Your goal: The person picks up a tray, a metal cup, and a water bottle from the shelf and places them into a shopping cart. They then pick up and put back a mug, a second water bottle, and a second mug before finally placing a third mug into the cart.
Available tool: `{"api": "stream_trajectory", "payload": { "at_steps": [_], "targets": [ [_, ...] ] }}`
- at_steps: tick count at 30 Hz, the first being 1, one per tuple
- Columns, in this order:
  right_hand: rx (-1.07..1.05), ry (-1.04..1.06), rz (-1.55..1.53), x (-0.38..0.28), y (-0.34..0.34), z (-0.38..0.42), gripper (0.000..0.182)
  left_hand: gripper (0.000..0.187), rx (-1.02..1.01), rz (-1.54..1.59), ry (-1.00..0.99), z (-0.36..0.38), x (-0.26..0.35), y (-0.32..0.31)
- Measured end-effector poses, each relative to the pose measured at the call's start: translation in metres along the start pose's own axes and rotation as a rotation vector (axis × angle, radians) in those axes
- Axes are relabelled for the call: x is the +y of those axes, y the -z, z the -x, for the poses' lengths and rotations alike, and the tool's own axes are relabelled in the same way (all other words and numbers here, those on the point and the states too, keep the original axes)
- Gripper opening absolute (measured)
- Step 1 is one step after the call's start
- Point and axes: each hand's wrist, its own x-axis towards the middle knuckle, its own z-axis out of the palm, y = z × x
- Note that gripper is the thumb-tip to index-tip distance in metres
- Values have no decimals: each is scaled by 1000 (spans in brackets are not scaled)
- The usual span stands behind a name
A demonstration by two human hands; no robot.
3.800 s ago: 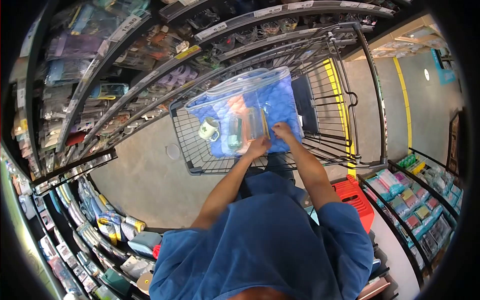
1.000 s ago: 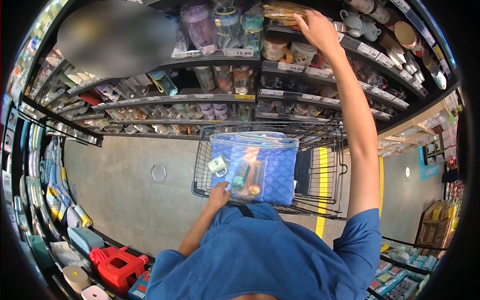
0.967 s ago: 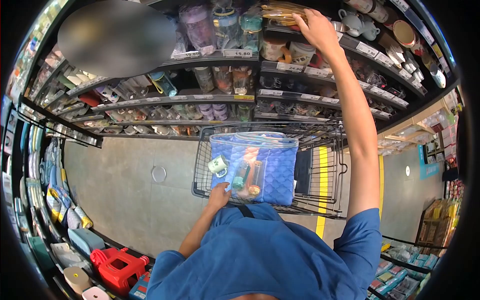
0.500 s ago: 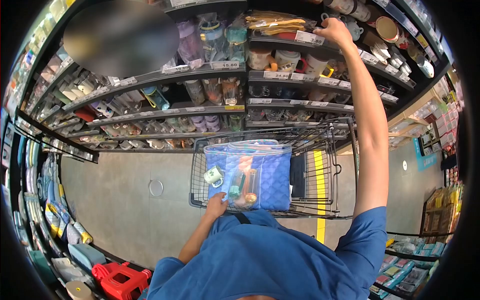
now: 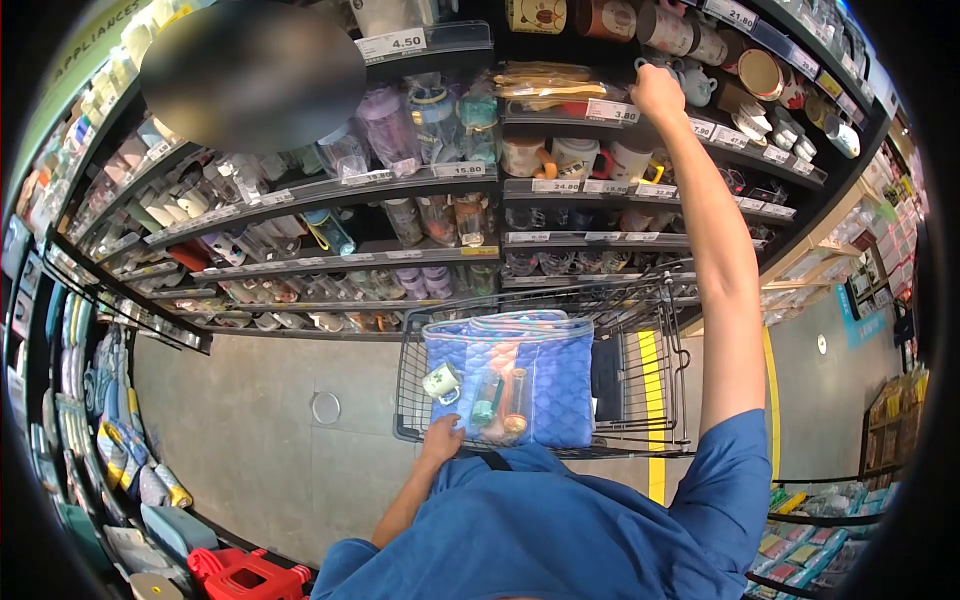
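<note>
My right hand (image 5: pixel 658 92) is raised to a shelf at the upper right, its fingers curled at a small light-coloured teapot or cup; the grip is too small to make out. Beside it on the left lie packaged wooden utensils (image 5: pixel 545 82), and a grey-blue teapot (image 5: pixel 700 84) stands to the right. My left hand (image 5: pixel 443 437) is at the near edge of the shopping cart (image 5: pixel 408 405), fingers bent around the rim. Inside the cart, a folded blue quilted item (image 5: pixel 560 385) carries a white patterned mug (image 5: pixel 441 382), a green-based bottle (image 5: pixel 487 400) and an orange-toned bottle (image 5: pixel 516 400).
Shelves of mugs (image 5: pixel 575 158) and bottles (image 5: pixel 385 125) run across the front. A red plastic stool (image 5: pixel 250 577) is at the lower left, near hanging textiles (image 5: pixel 118 400). Packaged goods (image 5: pixel 815 530) fill a rack at the lower right.
The view has tilted up, so shelves and cart sit lower in the picture and more upper mugs show. My right hand remains at the same shelf, slightly closer to the small teapot or cup.
</note>
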Motion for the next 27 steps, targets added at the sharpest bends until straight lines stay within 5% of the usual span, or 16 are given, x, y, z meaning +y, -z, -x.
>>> {"api": "stream_trajectory", "payload": {
  "at_steps": [4, 7, 9, 12, 16, 17, 21, 27],
  "targets": [
    [48, 26, -1, 0, 9, 10, 23, 37, 10, 22, 18, 3, 4, 1],
    [313, 286, -274, 1, 18, 39, 23, 37, 24, 38, 5, 1, -7, -5],
    [295, 321, -586, -5, 22, 84, 22, 37, 31, 47, 16, 0, -14, -9],
    [80, 340, -826, -21, 2, 181, 18, 37, 18, 60, 49, -1, -13, -10],
    [-1002, 245, -1004, -5, -104, 304, 31, 35, 44, -89, -61, -3, -20, -21],
    [-1102, 311, -780, 0, -134, 331, 39, 34, 65, -84, -83, -2, -23, -27],
    [-1314, 335, -191, 14, -220, 452, 54, 34, -72, 22, -25, -2, 1, -14],
    [-1478, 262, -471, 45, -307, 589, 57, 36, -126, -62, -59, -10, -7, -26]
  ]
}}
